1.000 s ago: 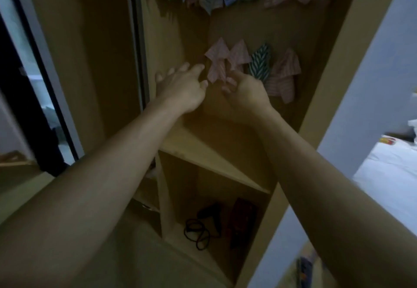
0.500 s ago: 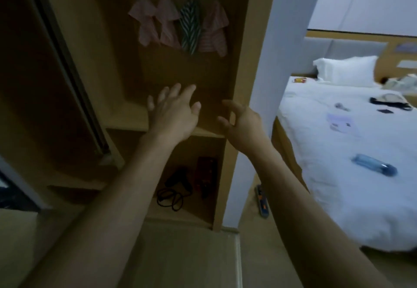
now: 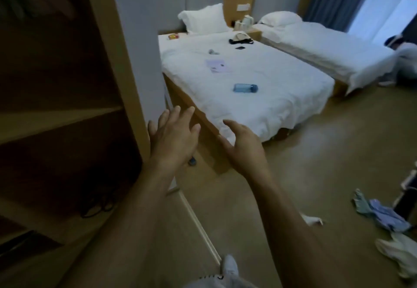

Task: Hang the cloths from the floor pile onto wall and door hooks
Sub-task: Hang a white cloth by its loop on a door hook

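Note:
My left hand [image 3: 174, 134] and my right hand [image 3: 243, 143] are both held out in front of me, fingers spread and holding nothing. They hover over the floor beside the wooden wardrobe [image 3: 126, 66]. The floor pile of cloths [image 3: 381, 214] lies at the far right: bluish and greenish pieces, with a white cloth [image 3: 399, 252] closer to me. A small white cloth [image 3: 312, 220] lies apart, nearer my right arm. The hung cloths show only as a dark blur at the top left.
A white bed [image 3: 259, 93] with a blue bottle [image 3: 245, 88] and papers stands ahead; a second bed [image 3: 327, 44] is behind it. A person sits at the far right. Black cables [image 3: 99, 204] lie in the wardrobe's lower shelf. My white shoe [image 3: 230, 267] is below.
My view has swung right, from the hung cloths in the wardrobe to the beds and the floor. Both hands let go of the pink cloth and dropped, open.

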Demonstrator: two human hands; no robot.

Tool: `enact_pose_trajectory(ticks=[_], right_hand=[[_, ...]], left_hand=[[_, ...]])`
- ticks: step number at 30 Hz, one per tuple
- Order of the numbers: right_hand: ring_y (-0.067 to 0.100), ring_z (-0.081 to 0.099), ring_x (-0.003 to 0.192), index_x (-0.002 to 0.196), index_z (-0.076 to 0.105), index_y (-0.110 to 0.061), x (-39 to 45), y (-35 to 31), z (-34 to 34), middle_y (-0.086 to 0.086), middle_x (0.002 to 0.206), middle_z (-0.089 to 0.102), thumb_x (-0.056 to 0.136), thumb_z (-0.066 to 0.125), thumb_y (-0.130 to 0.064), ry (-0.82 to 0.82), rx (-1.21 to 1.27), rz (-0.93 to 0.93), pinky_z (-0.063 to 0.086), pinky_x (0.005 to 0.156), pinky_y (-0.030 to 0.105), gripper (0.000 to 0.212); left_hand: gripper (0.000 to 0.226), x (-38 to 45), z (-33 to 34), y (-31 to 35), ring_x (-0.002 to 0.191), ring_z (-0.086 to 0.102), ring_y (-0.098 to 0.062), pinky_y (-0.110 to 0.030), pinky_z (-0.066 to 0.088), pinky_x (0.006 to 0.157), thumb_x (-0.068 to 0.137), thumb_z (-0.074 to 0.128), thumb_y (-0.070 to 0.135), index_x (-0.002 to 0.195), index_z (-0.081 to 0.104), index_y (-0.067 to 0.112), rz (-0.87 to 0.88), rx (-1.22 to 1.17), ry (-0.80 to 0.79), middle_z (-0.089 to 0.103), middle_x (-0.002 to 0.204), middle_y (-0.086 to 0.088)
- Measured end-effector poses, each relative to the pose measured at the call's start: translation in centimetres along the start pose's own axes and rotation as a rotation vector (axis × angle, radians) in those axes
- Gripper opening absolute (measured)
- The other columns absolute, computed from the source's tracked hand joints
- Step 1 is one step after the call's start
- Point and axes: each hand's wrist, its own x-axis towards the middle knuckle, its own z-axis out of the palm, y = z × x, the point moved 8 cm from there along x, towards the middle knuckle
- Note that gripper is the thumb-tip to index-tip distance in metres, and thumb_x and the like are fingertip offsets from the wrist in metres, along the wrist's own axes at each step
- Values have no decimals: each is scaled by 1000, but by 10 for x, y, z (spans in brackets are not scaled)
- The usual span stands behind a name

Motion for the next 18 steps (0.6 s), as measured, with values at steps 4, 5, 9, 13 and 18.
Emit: enact_pose_trajectory(ticks=[4, 5, 9, 13, 18], right_hand=[[19, 53, 118, 138, 48, -25, -36, 72, -42, 2, 134, 56, 92, 57, -37, 80, -17, 191, 42, 92, 27, 48], [18, 53, 119, 139, 48, -24, -45, 88, -52, 2, 134, 56, 92, 57, -37, 99, -30, 226, 40, 91, 25, 49], [16, 50, 125, 138, 47, -25, -87, 153, -97, -3, 137, 53, 93, 56, -37, 182, -58, 354, 38, 95, 24, 48], [17, 45, 129, 141, 46, -22, -127, 225, -139, -1, 141, 51, 95, 54, -37, 203, -93, 486, 34, 105, 29, 49], [16, 42, 131, 140, 47, -23, -179, 319, -197, -2, 142, 50, 94, 55, -35, 244, -99, 626, 33, 105, 28, 49]], left_hand=[[50, -16, 44, 72, 147, 16, -23, -55, 10, 116, 99, 31, 51, 148, 26, 39, 169, 1, -93, 24, 159, 3], [50, -21, 55, 91, 147, 17, -23, -56, 10, 116, 99, 32, 50, 148, 27, 39, 215, 0, -120, 25, 158, 3], [49, -40, 99, 168, 146, 19, -24, -57, 10, 115, 99, 33, 50, 147, 28, 39, 354, -20, -217, 27, 157, 1], [50, -68, 141, 252, 145, 21, -25, -56, 13, 115, 100, 32, 50, 148, 27, 37, 471, -15, -289, 26, 158, 1], [52, -111, 193, 357, 147, 16, -23, -57, 11, 118, 100, 31, 51, 150, 22, 38, 582, -5, -392, 20, 160, 2]])
